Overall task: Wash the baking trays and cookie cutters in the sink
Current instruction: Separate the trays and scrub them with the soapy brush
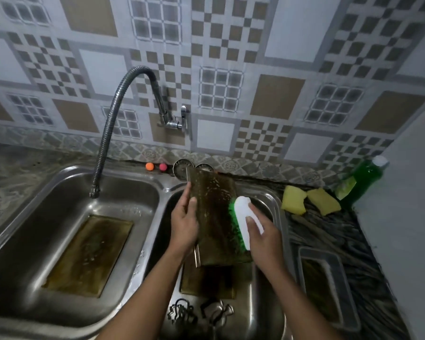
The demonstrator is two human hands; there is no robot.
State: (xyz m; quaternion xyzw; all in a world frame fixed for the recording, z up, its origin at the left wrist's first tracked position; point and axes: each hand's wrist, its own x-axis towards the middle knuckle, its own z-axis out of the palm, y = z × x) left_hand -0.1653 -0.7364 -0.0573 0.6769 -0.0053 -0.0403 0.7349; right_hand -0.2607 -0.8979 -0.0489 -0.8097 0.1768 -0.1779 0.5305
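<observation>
Head view, single entry.

My left hand [184, 224] grips the left edge of a baking tray [216, 217]: thumb on its face, fingers [188, 190] curled round the rim. The tray is tilted, far end raised, over the right basin of the double sink [165, 190]. Its surface is brown-stained with wet flecks.

My right hand [263, 234] holds a scrub brush [243, 217] by its white back, fingers wrapped over the top. The green bristles press against the right side of the held tray.

A second tray [88, 256] lies flat on the bottom of the left basin, brownish. A third tray [206, 280] lies flat in the right basin, partly under the held one. Cookie cutters [182, 315] sit in the right basin nearest me, dark wire outlines; their shapes are not readable.

The faucet hose [108, 123] arcs from the wall and ends over the left basin.

On the counter [329, 231] to the right: two yellow sponges [293, 200] side by side, a green bottle [363, 177] behind them, and a rectangular container [329, 285] beside the sink. Behind the sink: an orange ball [149, 166] and a pink ball [163, 167].
</observation>
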